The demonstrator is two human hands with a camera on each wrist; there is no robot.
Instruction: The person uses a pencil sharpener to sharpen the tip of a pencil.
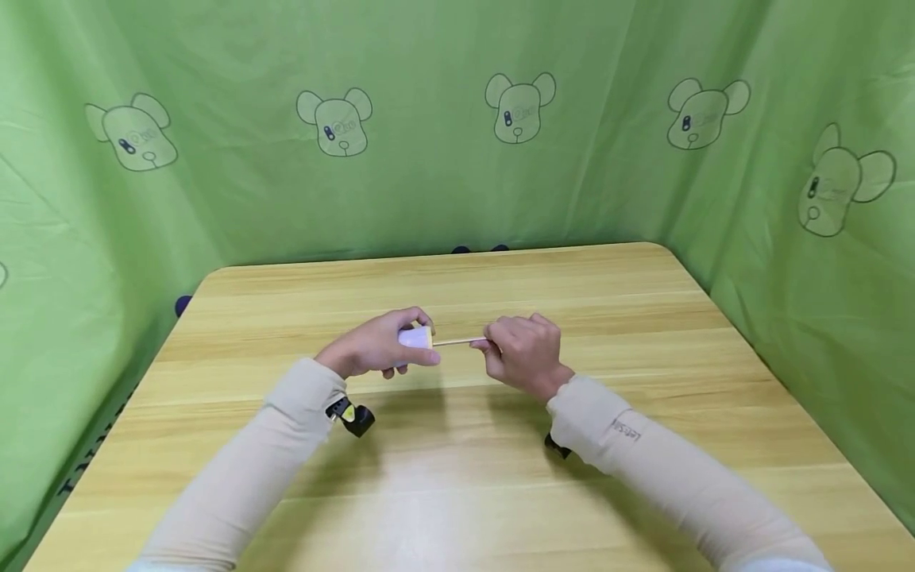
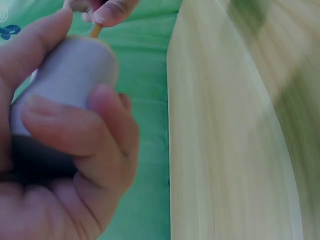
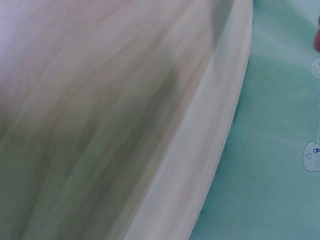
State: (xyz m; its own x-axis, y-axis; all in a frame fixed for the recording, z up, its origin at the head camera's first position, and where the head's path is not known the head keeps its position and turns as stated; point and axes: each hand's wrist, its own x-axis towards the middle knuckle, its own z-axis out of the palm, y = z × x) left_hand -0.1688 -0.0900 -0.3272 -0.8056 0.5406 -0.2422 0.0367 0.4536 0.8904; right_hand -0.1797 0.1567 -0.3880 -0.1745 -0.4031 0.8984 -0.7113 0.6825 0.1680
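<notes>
My left hand (image 1: 379, 343) grips a small pale lavender, rounded container (image 1: 415, 338) with a yellowish rim at its right end. In the left wrist view, fingers curl round the same container (image 2: 77, 70), whose lower part is dark. A thin stick (image 1: 457, 342) runs out of the rimmed end, straight toward the right. Its other end is pinched by my right hand (image 1: 525, 349), knuckles up, and the fingers hide that end. Both hands are over the middle of the table. The right wrist view catches only a sliver of finger at its right edge.
A wood-grain table (image 1: 457, 492) with rounded far corners lies under both arms. Green curtain (image 1: 429, 199) printed with bear heads closes off the back and sides. A black wrist camera (image 1: 355, 418) sits below the left cuff, another (image 1: 557, 446) below the right.
</notes>
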